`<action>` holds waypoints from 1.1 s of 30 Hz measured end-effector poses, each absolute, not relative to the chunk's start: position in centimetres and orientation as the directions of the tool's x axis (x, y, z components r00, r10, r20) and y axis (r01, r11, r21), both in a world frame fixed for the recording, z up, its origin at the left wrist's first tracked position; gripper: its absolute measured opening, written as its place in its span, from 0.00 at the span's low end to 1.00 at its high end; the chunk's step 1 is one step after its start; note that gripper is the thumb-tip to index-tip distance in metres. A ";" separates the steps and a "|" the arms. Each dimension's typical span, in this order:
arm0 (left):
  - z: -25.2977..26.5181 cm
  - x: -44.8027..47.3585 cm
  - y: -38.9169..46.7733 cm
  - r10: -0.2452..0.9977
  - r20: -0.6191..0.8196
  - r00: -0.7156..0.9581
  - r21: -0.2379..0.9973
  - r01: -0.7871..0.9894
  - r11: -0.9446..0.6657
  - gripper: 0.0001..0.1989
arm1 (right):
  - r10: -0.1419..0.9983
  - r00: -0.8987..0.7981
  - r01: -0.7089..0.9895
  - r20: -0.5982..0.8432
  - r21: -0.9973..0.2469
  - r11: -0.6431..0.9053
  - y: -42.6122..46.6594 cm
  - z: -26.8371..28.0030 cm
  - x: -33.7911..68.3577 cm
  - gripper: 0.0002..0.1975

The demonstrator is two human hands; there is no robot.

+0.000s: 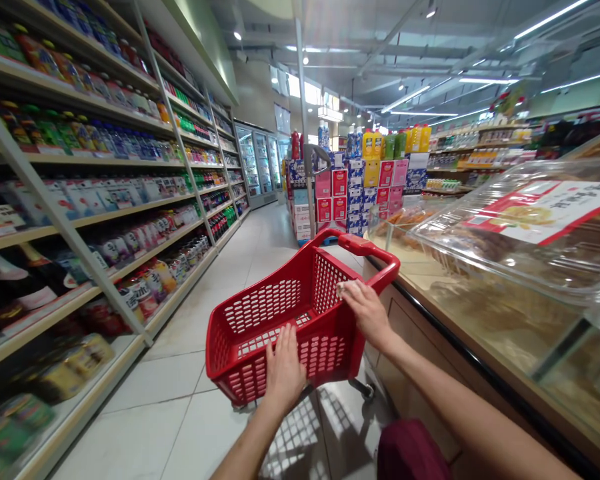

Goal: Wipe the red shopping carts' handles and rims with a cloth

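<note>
A red plastic shopping cart (330,347) with perforated sides stands at an angle in front of me on the tiled floor. My left hand (284,368) lies on its near side, fingers stretched over the top rim. Farther right, my right hand (367,312) is at the cart's rear corner, just below the red handle (363,247). Under its fingertips shows a small crumpled white wipe or tissue (349,288), pressed against the rim. The exact grip on this white piece is partly hidden by the fingers.
Tall shelves (105,160) of bottles and cans line the left. A glass-edged counter (460,313) with clear plastic food boxes (530,220) runs close along the right. Stacked drink cartons (340,197) stand ahead, with glass-door fridges (260,160) beyond.
</note>
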State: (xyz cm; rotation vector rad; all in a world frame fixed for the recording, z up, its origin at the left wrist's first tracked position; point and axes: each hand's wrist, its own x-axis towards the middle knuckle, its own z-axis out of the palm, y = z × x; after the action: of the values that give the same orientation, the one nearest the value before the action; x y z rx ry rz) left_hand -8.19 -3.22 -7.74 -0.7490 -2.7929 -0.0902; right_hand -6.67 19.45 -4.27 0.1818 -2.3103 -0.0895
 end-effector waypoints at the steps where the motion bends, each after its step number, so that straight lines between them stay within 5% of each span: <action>1: -7.8 -8.3 -3.6 0.464 0.251 -0.850 -0.001 0.479 0.878 0.35 | -0.091 -0.659 -0.045 0.747 0.082 0.996 19.7 -4.1 -6.8 0.21; 3: -7.8 -8.5 -4.1 0.449 0.245 -0.859 -0.012 0.460 0.888 0.36 | -0.077 -0.637 -0.040 0.767 0.066 0.997 19.4 -4.2 -7.1 0.20; 8: -7.8 -8.5 -4.6 0.472 0.222 -0.853 -0.032 0.478 0.878 0.36 | -0.317 -0.625 -0.275 0.713 0.179 0.945 16.8 -5.5 -7.1 0.17; 13: -7.8 -8.3 -4.2 0.465 0.244 -0.851 -0.028 0.473 0.880 0.36 | -0.063 -0.623 -0.087 0.779 0.011 0.996 17.7 -4.8 -7.7 0.19; 19: -7.9 -8.5 -4.5 0.485 0.236 -0.842 -0.040 0.490 0.871 0.36 | -0.323 -0.639 -0.324 0.699 0.136 0.936 15.5 -5.8 -7.8 0.18; 24: -8.1 -8.1 -4.9 0.443 0.253 -0.860 -0.047 0.446 0.894 0.36 | -0.087 -0.624 -0.118 0.776 0.016 0.993 16.9 -5.2 -7.9 0.20; 29: -7.9 -8.0 -5.1 0.456 0.238 -0.857 -0.016 0.467 0.884 0.35 | -0.290 -0.646 -0.298 0.706 0.116 0.948 15.0 -6.3 -7.7 0.18; 33: -7.8 -8.0 -5.1 0.465 0.251 -0.849 -0.014 0.477 0.879 0.35 | -0.149 -0.640 -0.178 0.754 0.044 0.983 16.1 -5.5 -7.7 0.20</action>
State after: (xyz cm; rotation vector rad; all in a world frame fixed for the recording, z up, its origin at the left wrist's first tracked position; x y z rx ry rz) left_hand -7.95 -5.07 -7.83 -0.7143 -2.8013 -0.0715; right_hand -7.72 16.13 -5.46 0.2271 -2.2751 0.0433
